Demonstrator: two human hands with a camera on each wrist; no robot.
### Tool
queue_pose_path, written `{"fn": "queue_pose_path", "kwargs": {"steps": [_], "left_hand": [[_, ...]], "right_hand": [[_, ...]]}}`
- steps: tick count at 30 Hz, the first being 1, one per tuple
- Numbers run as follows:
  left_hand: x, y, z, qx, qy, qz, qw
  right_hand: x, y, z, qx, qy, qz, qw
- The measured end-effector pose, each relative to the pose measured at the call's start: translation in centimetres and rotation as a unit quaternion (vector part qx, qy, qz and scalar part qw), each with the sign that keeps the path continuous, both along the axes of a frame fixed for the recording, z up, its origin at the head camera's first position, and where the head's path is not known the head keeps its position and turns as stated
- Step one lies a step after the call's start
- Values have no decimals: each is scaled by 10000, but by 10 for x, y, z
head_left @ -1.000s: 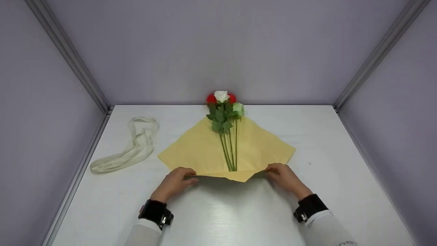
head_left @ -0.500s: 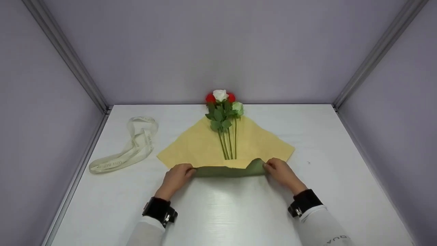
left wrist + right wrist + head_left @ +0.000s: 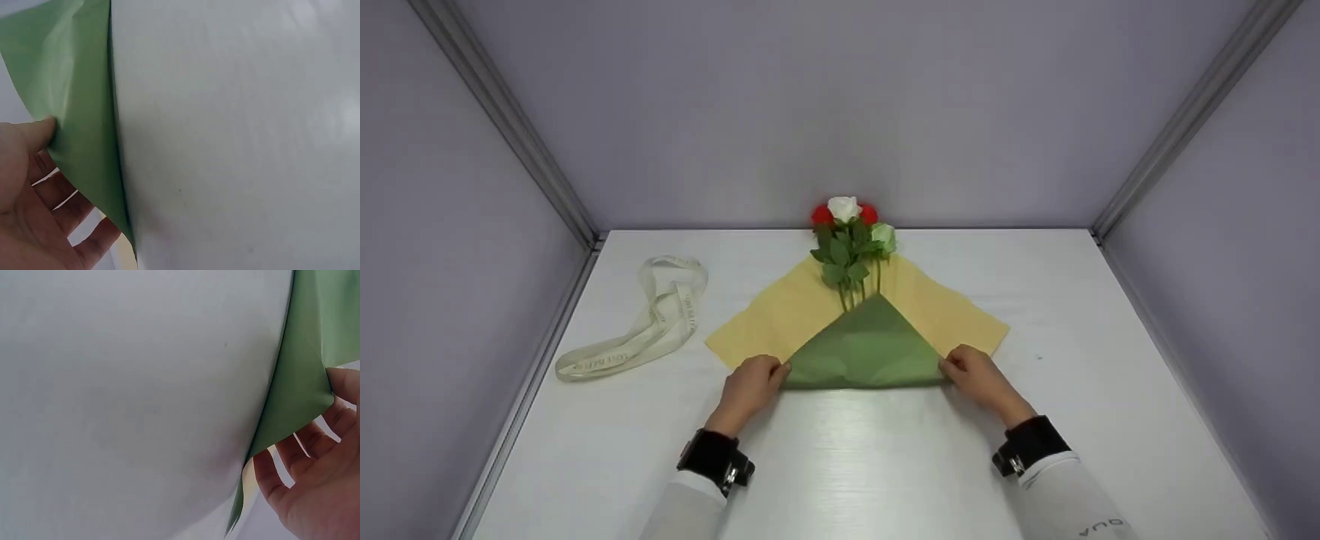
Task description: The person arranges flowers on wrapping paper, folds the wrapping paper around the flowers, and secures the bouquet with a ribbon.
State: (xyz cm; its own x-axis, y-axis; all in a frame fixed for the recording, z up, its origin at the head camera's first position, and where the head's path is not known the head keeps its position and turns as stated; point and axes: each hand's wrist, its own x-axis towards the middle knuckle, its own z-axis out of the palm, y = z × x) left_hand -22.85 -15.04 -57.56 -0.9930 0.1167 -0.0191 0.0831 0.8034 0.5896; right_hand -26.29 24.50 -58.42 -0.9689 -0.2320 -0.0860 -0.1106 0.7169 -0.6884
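Note:
A sheet of wrapping paper (image 3: 769, 322), yellow on one face and green on the other, lies on the white table. Its near part is folded up as a green triangular flap (image 3: 870, 349) whose tip covers the lower stems of the roses (image 3: 844, 210). Red, white and pale green blooms stick out past the paper's far edge. My left hand (image 3: 748, 386) pinches the left end of the fold, thumb on the green face in the left wrist view. At the right end, my right hand (image 3: 979, 379) pinches the flap between thumb and fingers (image 3: 270, 478).
A loosely looped, printed pale ribbon (image 3: 660, 322) lies on the left of the white table (image 3: 840, 465). Grey-purple panels (image 3: 840, 112) enclose the table at the back and on both sides.
Both hands have brought the paper's near edge up and away from me. The green underside has turned over into a triangular flap, now covering the lower stems.

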Motion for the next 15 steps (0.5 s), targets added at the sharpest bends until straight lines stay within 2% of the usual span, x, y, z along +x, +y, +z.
{"fn": "queue_pose_path", "kwargs": {"steps": [5,9,12,15], "left_hand": [[1,0,0,55,-23,77,10000],[0,2,-3,-139,130,93,9998],[0,5,-5,-534,679,96,9962],[4,14,-3,-1041,1454,-103,9838]], "right_hand": [[1,0,3,-23,-16,27,10000],[0,-2,4,62,-1,-30,10000],[-2,-5,2,249,116,-103,9996],[-3,-10,1,474,255,-143,9984]]}}
